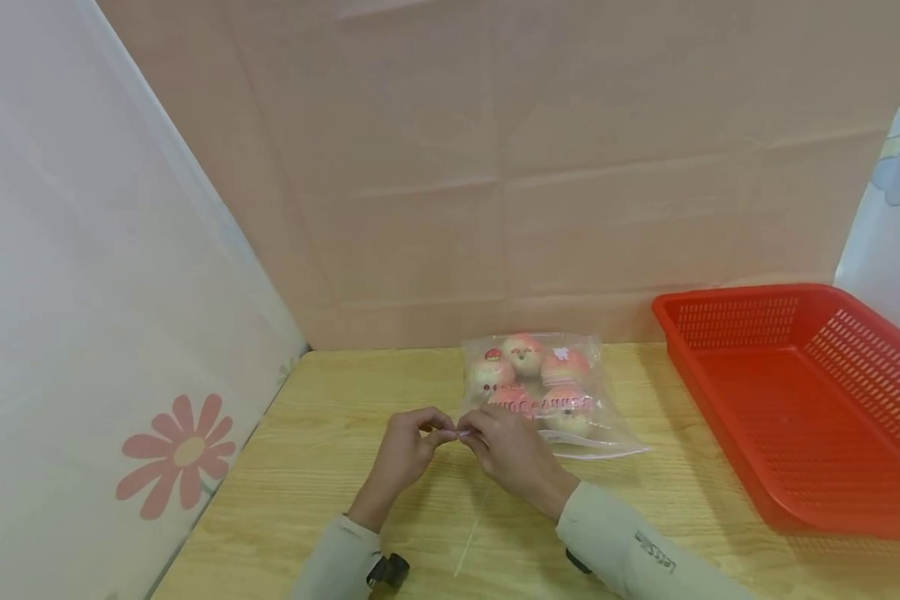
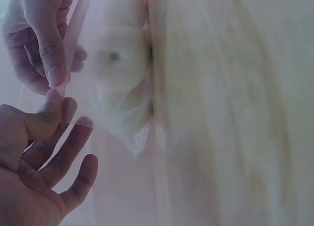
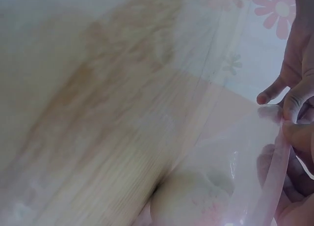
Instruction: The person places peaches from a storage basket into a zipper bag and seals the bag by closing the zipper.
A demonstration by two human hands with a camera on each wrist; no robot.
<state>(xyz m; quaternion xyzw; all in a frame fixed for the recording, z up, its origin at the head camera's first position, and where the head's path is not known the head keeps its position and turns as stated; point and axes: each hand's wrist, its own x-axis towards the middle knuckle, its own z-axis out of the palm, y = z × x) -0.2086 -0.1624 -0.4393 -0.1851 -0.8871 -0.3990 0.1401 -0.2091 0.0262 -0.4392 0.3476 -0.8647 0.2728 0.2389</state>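
Note:
A clear plastic bag (image 1: 607, 425) with printed lettering lies on the table, holding several round, pink-and-cream peach-like things (image 1: 526, 356). My left hand (image 1: 408, 446) pinches the near left corner of the bag's edge between thumb and index finger. Right beside it, my right hand (image 1: 516, 454) pinches the same edge, so the fingertips of both hands meet. In the left wrist view the pale pink edge strip (image 2: 73, 42) runs up from the thumbs, and the other left fingers are spread. The right wrist view shows the strip (image 3: 274, 182) in front of the right fingers.
A red perforated plastic basket (image 1: 727, 433) stands on the right of the wood-grain table (image 1: 292, 500). Behind the table hangs a beige cloth (image 1: 420, 208). A white sheet with a pink flower (image 1: 187, 454) borders the left side.

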